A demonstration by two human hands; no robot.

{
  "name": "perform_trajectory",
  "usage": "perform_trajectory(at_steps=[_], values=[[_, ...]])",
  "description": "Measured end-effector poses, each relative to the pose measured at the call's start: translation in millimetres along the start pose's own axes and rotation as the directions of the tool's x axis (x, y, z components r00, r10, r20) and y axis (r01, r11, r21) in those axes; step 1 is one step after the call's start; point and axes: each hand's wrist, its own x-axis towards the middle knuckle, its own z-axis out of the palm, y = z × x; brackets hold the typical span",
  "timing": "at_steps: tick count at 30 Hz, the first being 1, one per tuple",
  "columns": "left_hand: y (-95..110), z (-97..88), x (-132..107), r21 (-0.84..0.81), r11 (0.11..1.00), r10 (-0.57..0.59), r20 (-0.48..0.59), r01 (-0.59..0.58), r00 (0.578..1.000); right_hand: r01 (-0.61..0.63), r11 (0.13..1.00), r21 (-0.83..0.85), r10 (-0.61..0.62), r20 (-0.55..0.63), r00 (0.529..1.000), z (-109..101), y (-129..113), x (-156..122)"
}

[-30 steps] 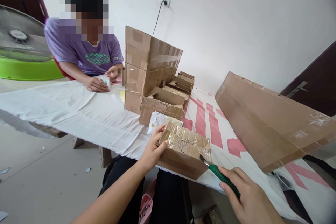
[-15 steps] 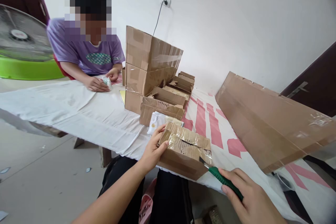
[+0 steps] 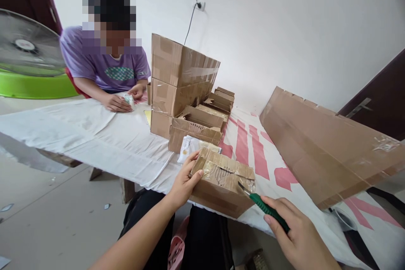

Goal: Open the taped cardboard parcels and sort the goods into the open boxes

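At the far left a floor fan (image 3: 24, 45) stands behind a green base, and beside it a co-worker in a purple T-shirt (image 3: 107, 69) leans over the white tablecloth (image 3: 104, 135), fingers on a small white packet (image 3: 129, 100). Next comes a stack of taped cartons (image 3: 166, 93), with open-topped cartons (image 3: 193, 136) set along its right side. The wearer's left hand (image 3: 183, 182) is partly closed around the left end of a small corrugated carton (image 3: 218, 200), thumb on the top edge, just in front of a printed white pouch (image 3: 189, 148). The carton sits at the table's near edge, above the wearer's knees, its top ragged and parted along the middle under glossy tape. It probably handles as light and fairly stiff in the walls, but weak across that torn top, and the tape may be slick; the uncreased side walls and lower corners look like the firmest hold, away from the blade. Over the carton's right end points a green-handled utility knife (image 3: 268, 211), its tip at or just above the cardboard, contact unclear. The right hand (image 3: 294, 225) is curled firmly round the handle. Farther right leans a large cardboard panel (image 3: 319, 147).
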Motion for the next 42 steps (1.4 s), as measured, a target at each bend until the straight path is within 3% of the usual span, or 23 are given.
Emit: perform_trajectory(at_steps=[8, 12, 18, 34, 42], values=[[0.3, 0.4, -1.4, -0.055, 0.998, -0.032, 0.009, 0.033, 0.999, -0.055, 0.992, -0.117, 0.028, -0.222, 0.975, -5.8, 21.1, -8.5], [1.7, 0.8, -2.2, -0.072, 0.997, -0.042, 0.006, 0.043, 0.999, -0.002, 0.985, -0.171, -0.029, -0.180, 0.983, -8.8, 24.4, -13.8], [3.9, 1.4, -2.5, -0.085, 0.994, -0.064, -0.005, 0.064, 0.998, -0.002, 0.988, -0.152, -0.015, -0.113, 0.993, -3.1, 21.0, -14.2], [4.7, 1.6, -1.7, -0.066, 0.995, -0.077, 0.006, 0.077, 0.997, -0.026, 0.994, -0.103, 0.014, -0.124, 0.992, 6.3, 14.7, 0.0], [5.1, 1.1, -2.6, -0.054, 0.995, -0.081, 0.004, 0.081, 0.997, 0.058, 0.996, -0.068, -0.066, -0.130, 0.989, 16.7, 12.5, 3.3]])
